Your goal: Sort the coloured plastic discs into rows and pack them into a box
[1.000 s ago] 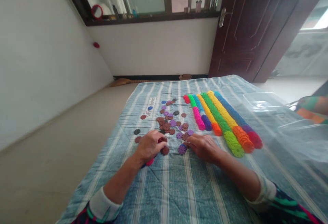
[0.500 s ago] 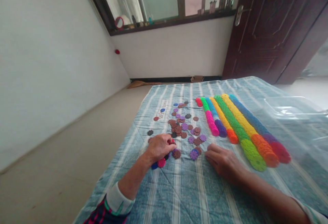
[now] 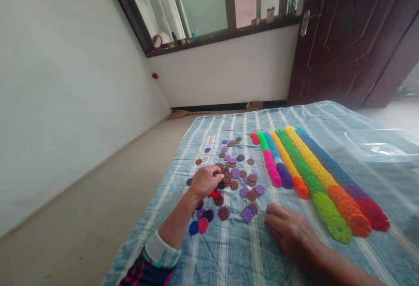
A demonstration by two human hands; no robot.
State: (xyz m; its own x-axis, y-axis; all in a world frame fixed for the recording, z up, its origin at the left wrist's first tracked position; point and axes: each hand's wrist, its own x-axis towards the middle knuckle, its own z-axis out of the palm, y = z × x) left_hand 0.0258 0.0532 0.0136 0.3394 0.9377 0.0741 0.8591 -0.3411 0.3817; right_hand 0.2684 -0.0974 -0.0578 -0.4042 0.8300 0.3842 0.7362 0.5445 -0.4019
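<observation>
Over the loose pile, my left hand (image 3: 207,180) has its fingers curled and thumb drawn in; whatever is in them, if anything, is hidden. Brown snowflake discs (image 3: 227,178) lie at its fingertips, with red discs (image 3: 215,194) just below. Nearer to me are a pink disc (image 3: 203,225), a blue disc (image 3: 194,227) and a black disc (image 3: 207,215). My right hand (image 3: 291,231) rests low over the cloth with its fingers bent together, their inside out of sight. To its left lies a purple disc (image 3: 247,214) partly over a blue one.
Overlapping discs form long coloured rows on the right, among them a green row (image 3: 301,168) and a yellow row (image 3: 309,159). A clear plastic box (image 3: 382,146) stands beyond them. Everything lies on a striped blue cloth (image 3: 235,255). A dark red door (image 3: 340,37) is behind.
My left hand has moved away from me, off the red discs and up to the brown pile, uncovering discs beneath. The right hand has barely moved; the view has tilted slightly.
</observation>
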